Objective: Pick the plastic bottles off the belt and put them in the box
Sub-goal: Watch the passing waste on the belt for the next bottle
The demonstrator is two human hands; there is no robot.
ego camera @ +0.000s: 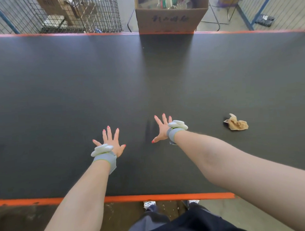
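- Near edge: the person stands against the orange rail (151, 197) of the belt (111, 82), both bare arms stretched forward over the dark surface, each wrist wearing a grey band with a white sensor.
- Left hand (112, 143): fingers (108, 133) straight and spread wide, released, grasping nothing; whether the palm touches the belt or hovers just above it cannot be told.
- Right hand (161, 129): likewise splayed and released, thumb pointing toward the left hand, nothing held; it lies slightly beyond the left fingertips.
- Off to the right of the right hand's fingers, well apart from them, lies a crumpled scrap of brown paper (236, 124); it is not a bottle and, by the task, stays on the belt.
- Step in hand, as a judgement: a waiting interval between picks. No plastic bottle is visible anywhere on the belt within reach of either hand.
- Next move, as a judgement: hold the hands ready until a bottle arrives, then curl the fingers round its body and carry it forward.
- Far beyond the fingertips, straight ahead across the belt's far rail, stands the cardboard box (168, 18), open-topped, with dark writing on its front.
- Plastic bottles (169, 1): the only ones visible lie inside that box, a jumble of clear, crushed-looking shapes with green and white labels.
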